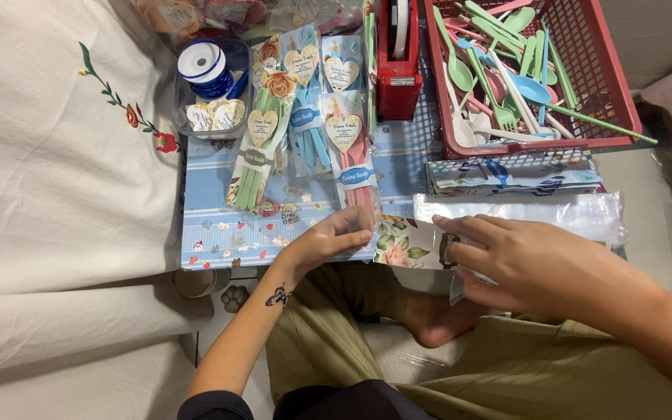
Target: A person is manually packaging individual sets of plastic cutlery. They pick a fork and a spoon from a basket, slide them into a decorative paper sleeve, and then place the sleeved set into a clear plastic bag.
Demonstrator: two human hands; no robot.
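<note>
My left hand (328, 239) pinches the left edge of a small flower-printed card (406, 243) at the front edge of a low blue board (219, 225). My right hand (523, 260) holds the card's right end together with a clear plastic sleeve (523, 211). Just beyond my left hand lies a packed set of pink cutlery (355, 167) in a clear bag with a heart tag. Green (262, 148) and blue (309, 117) packed sets lie beside it.
A red basket (585, 85) of loose pastel spoons and forks stands at the back right. A red tape dispenser (397, 58) is left of it. A clear tub holds a ribbon spool (204, 66). Printed cards (515, 175) are stacked under the basket. White embroidered cloth (56, 155) covers the left.
</note>
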